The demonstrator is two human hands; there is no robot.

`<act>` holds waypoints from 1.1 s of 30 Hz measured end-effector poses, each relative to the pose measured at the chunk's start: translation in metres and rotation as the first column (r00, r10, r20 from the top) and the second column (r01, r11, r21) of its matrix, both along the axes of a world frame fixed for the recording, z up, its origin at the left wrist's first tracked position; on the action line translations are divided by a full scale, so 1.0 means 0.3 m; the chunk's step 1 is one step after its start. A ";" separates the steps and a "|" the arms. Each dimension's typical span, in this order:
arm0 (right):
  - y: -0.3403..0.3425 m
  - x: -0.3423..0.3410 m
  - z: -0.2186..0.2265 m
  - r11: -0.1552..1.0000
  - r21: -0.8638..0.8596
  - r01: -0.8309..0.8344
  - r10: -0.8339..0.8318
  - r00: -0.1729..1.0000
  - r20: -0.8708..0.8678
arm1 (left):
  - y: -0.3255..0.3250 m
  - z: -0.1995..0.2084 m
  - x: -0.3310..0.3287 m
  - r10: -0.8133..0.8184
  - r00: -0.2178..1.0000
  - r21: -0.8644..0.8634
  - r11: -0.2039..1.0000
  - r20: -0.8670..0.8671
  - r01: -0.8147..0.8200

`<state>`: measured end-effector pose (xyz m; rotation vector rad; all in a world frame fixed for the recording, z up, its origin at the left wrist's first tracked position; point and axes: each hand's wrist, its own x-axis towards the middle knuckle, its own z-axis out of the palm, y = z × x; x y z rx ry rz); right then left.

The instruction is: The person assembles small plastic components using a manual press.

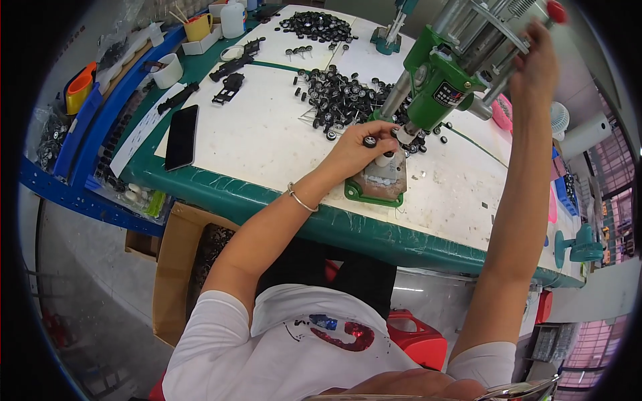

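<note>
Holding a small black wheel point(369, 142) in its fingers, the left hand point(372, 144) is low at the green press point(428, 97). Far apart, the right hand point(535, 65) is up near the red knob point(556, 11); I cannot tell if it grips. More wheels point(334, 101) lie past the left hand.

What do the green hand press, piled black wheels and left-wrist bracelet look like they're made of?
Green hand press: probably painted metal, with a glossy green body and bare grey column.
Piled black wheels: plastic or rubber, can't tell which; dark rims, paler hubs.
Bracelet: apparently polished metal, silvery and shiny.
</note>
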<state>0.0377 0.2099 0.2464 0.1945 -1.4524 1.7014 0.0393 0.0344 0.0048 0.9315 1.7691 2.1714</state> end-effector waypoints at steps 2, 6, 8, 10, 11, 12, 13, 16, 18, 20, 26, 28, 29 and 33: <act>0.009 -0.109 -0.026 0.998 -0.064 0.006 -0.002 0.998 0.064 | -0.034 -0.031 -0.036 -0.012 0.999 0.105 0.994 0.046 0.007; 0.123 -0.106 -0.037 0.981 0.022 -0.193 0.181 0.951 0.251 | -0.068 -0.018 -0.098 -0.200 0.873 0.587 0.802 0.445 -0.115; 0.159 -0.129 -0.114 0.975 -0.003 -0.224 0.218 0.946 0.238 | -0.106 -0.024 -0.107 -0.063 0.850 0.563 0.774 0.523 -0.289; 0.183 -0.113 -0.248 0.984 -0.004 -0.178 0.175 0.963 0.203 | -0.141 -0.034 -0.125 -0.001 0.824 0.533 0.762 0.567 -0.366; 0.266 -0.101 -0.336 0.991 -0.021 -0.130 0.128 0.917 0.377 | -0.150 -0.040 -0.135 -0.011 0.845 0.515 0.797 0.535 -0.315; 0.354 -0.062 -0.463 0.761 0.648 -0.030 -0.226 0.924 0.308 | -0.154 -0.041 -0.142 -0.023 0.865 0.492 0.830 0.501 -0.263; 0.317 -0.008 -0.532 0.950 0.294 -0.104 -0.098 0.796 0.598 | -0.172 -0.032 -0.130 -0.011 0.864 0.488 0.829 0.503 -0.274; 0.324 0.098 -0.735 0.806 0.550 -0.218 -0.271 0.690 0.671 | -0.203 0.002 -0.077 0.338 0.927 -0.289 0.915 0.166 -0.282; 0.320 0.125 -0.846 0.698 0.677 -0.234 -0.330 0.734 0.593 | -0.241 -0.061 -0.098 0.429 0.897 -0.377 0.818 -0.103 -0.435; 0.255 0.152 -0.867 0.625 0.750 -0.216 -0.377 0.758 0.532 | -0.253 -0.021 -0.081 0.447 0.828 -0.574 0.600 -0.338 -0.558; 0.208 0.141 -0.860 0.503 0.851 -0.154 -0.502 0.749 0.432 | -0.215 -0.078 -0.101 0.470 0.694 -0.466 0.519 -0.545 -0.717; 0.201 0.147 -0.853 0.505 0.851 -0.146 -0.503 0.751 0.428 | -0.224 -0.095 -0.110 0.448 0.685 -0.433 0.544 -0.575 -0.719; 0.197 0.148 -0.850 0.503 0.852 -0.143 -0.500 0.756 0.423 | -0.233 -0.104 -0.115 0.431 0.672 -0.399 0.566 -0.602 -0.721; 0.201 0.139 -0.854 0.448 0.885 -0.129 -0.534 0.755 0.380 | -0.234 -0.075 -0.111 0.467 0.818 -0.454 0.681 -0.336 -0.575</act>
